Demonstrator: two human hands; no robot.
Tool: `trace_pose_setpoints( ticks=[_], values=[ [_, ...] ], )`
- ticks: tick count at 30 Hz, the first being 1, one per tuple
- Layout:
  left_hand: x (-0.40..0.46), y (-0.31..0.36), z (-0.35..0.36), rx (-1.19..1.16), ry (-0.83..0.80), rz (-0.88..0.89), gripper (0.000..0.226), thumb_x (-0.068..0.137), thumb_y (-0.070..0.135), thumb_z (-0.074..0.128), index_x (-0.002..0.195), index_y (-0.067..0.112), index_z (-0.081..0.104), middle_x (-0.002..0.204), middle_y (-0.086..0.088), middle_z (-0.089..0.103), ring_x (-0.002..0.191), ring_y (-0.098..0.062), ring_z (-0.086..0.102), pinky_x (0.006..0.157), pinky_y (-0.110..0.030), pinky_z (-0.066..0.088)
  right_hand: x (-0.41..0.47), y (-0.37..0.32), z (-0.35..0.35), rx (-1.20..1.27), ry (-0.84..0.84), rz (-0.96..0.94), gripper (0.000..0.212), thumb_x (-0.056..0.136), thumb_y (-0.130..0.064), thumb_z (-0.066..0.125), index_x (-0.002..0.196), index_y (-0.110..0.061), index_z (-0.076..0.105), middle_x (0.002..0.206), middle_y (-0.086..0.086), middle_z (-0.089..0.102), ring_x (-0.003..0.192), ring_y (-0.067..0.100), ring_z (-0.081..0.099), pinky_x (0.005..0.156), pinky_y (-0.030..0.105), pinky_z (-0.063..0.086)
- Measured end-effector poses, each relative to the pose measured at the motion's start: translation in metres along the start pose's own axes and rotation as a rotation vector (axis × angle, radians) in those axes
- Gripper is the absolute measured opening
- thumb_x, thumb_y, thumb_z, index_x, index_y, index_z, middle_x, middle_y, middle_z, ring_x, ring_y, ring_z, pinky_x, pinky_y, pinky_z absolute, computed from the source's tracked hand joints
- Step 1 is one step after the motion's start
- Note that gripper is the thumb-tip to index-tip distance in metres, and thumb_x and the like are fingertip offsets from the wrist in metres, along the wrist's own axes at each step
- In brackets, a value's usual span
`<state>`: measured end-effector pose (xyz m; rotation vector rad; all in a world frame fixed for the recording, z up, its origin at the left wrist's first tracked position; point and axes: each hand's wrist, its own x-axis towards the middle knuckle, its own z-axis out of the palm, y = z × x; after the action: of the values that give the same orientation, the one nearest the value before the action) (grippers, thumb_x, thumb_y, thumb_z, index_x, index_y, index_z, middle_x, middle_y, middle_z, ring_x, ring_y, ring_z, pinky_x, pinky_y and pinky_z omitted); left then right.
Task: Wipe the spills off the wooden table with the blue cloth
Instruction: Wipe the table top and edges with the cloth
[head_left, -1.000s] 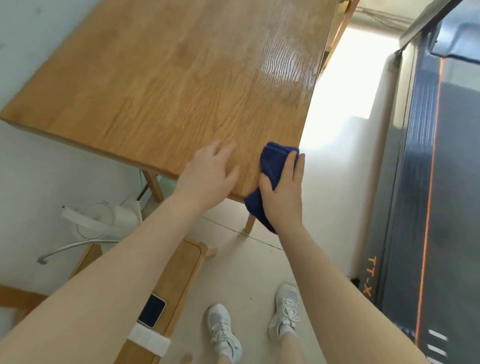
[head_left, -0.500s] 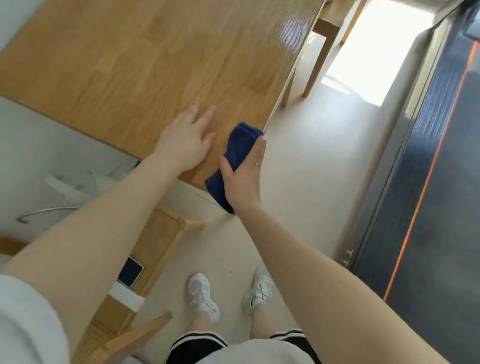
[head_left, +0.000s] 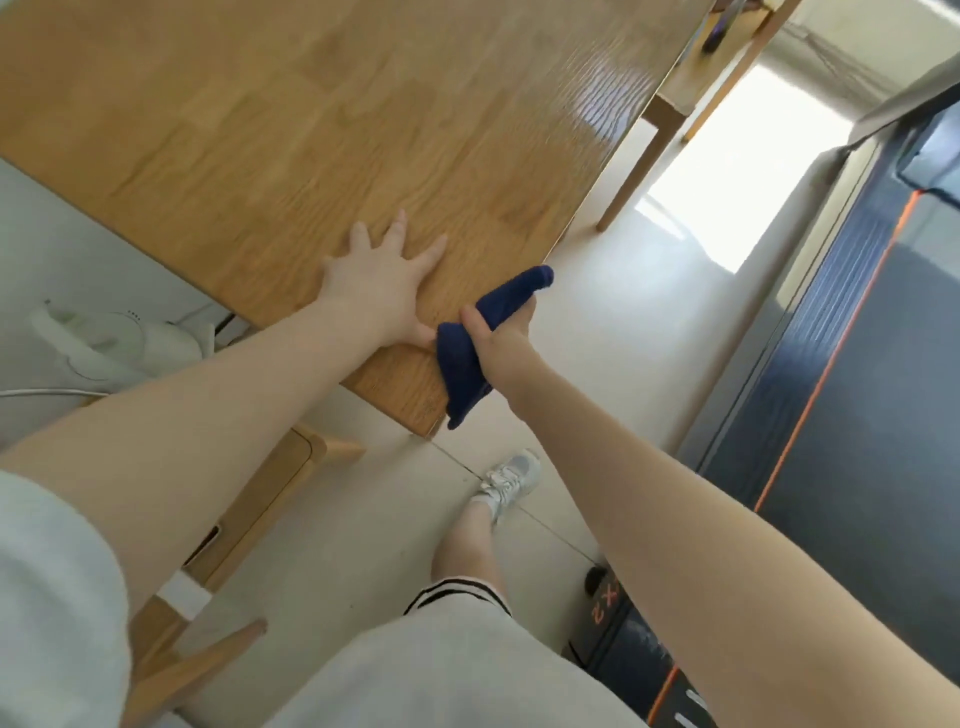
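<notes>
Right hand (head_left: 501, 345) grip clenches the bunched dark-blue cloth (head_left: 470, 364) at the wooden desk (head_left: 311, 130) corner; left hand (head_left: 379, 291) lies flat, released. Cloth overhangs, so my wipe could slip off.

Light oak wooden table (head_left: 322, 130): glossy top, near corner toward me. My left hand (head_left: 376, 283): flat on the tabletop, fingers spread. My right hand (head_left: 501, 340): clenched round the crumpled dark blue cloth (head_left: 467, 358) at the table's right edge, cloth hanging past the corner. Below: 1 white sneaker (head_left: 511, 480) on pale floor tiles (head_left: 623, 332).
</notes>
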<state>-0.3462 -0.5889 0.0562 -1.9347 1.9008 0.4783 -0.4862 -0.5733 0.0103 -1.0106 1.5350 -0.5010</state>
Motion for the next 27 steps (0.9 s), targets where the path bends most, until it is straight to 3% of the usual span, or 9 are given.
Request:
trace_pose_setpoints(
  ticks=[4,7,13,15,22,24,27],
  values=[
    [0.000,0.001,-0.002,-0.005,-0.039,-0.012,0.121,0.054,0.082,0.059,0.145,0.043,-0.011,0.157,-0.004,-0.014,0.141,-0.042,0.000,0.105,-0.059,0.031,0.059,-0.042,-0.028,0.137,0.079,0.170,0.087,0.090,-0.040,0.052,0.146,-0.028,-0.013,0.151,0.009,0.021,0.135,0.035,0.028,0.106,0.052,0.024],
    [0.004,0.003,0.000,-0.007,-0.047,-0.029,0.122,0.053,0.081,0.058,0.144,0.042,-0.014,0.156,-0.004,-0.018,0.141,-0.043,-0.004,0.108,-0.062,0.024,0.103,-0.071,-0.048,0.131,0.215,0.177,0.093,0.087,-0.041,0.057,0.144,-0.033,-0.017,0.154,0.006,0.014,0.136,0.037,0.025,0.108,0.058,0.022],
    [-0.001,0.010,-0.005,-0.039,-0.095,-0.046,0.121,0.057,0.078,0.060,0.144,0.040,-0.015,0.155,-0.005,-0.021,0.141,-0.043,-0.008,0.109,-0.064,0.017,0.074,-0.036,-0.044,0.020,0.033,0.074,0.096,0.087,-0.035,0.059,0.143,-0.034,-0.018,0.154,0.004,0.013,0.137,0.031,0.026,0.110,0.053,0.023],
    [-0.001,0.010,-0.006,-0.051,-0.103,-0.059,0.120,0.057,0.077,0.061,0.144,0.042,-0.014,0.155,-0.004,-0.022,0.141,-0.042,-0.010,0.110,-0.063,0.016,0.066,-0.026,-0.033,0.042,0.001,0.133,0.098,0.087,-0.032,0.060,0.141,-0.038,-0.022,0.155,-0.001,0.010,0.137,0.029,0.026,0.110,0.055,0.022],
    [0.004,0.005,-0.009,0.002,-0.106,-0.055,0.122,0.052,0.084,0.055,0.144,0.042,-0.012,0.156,-0.005,-0.016,0.140,-0.042,-0.001,0.112,-0.058,0.016,0.138,-0.071,-0.069,0.056,0.160,0.168,0.099,0.080,-0.038,0.065,0.143,-0.035,-0.012,0.145,0.005,0.029,0.128,0.031,0.037,0.107,0.054,0.030],
    [0.004,0.009,-0.017,0.039,-0.091,-0.039,0.117,0.054,0.084,0.054,0.147,0.038,0.001,0.156,-0.010,-0.002,0.139,-0.041,0.009,0.113,-0.056,0.014,0.158,-0.086,-0.086,0.018,0.180,0.179,0.096,0.081,-0.043,0.060,0.145,-0.031,-0.010,0.146,0.005,0.029,0.128,0.032,0.037,0.106,0.054,0.031],
    [0.017,0.016,-0.043,-0.071,-0.003,0.032,0.084,0.065,0.076,0.055,0.132,0.026,0.048,0.149,-0.009,0.027,0.137,-0.030,0.025,0.114,-0.051,0.013,0.168,-0.087,-0.090,-0.046,0.179,0.103,0.080,0.086,-0.045,0.051,0.147,-0.015,0.010,0.151,0.010,0.026,0.136,0.031,0.031,0.111,0.048,0.028]
  ],
)
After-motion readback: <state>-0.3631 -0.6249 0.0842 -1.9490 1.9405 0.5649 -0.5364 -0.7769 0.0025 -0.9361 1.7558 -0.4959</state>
